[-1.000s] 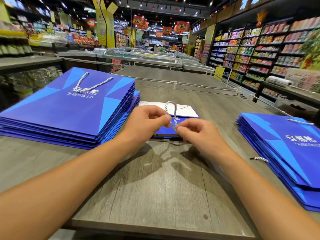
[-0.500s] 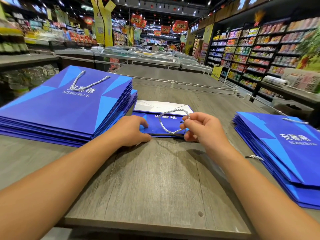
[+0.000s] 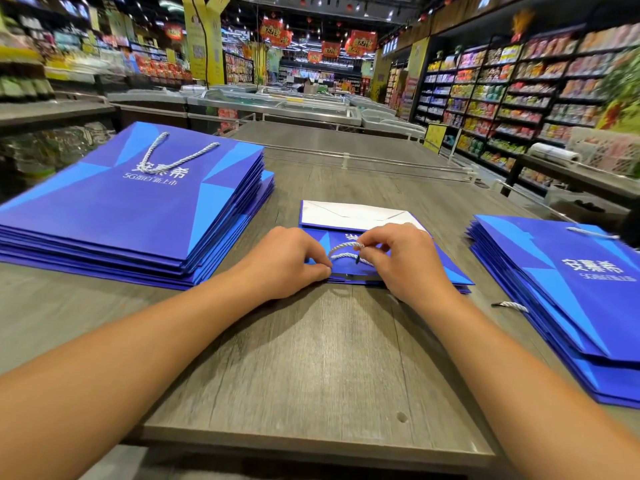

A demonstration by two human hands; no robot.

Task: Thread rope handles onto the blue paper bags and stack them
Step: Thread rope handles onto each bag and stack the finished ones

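While your L hand pins the bag and R hand pinches its rope, 2 stacks, left stack and right stack, flank them on the table.

A grey wood-grain bench carries three lots of flat blue bags: a tall stack at the left, a single bag in the middle near the far side, and a second stack at the right edge.
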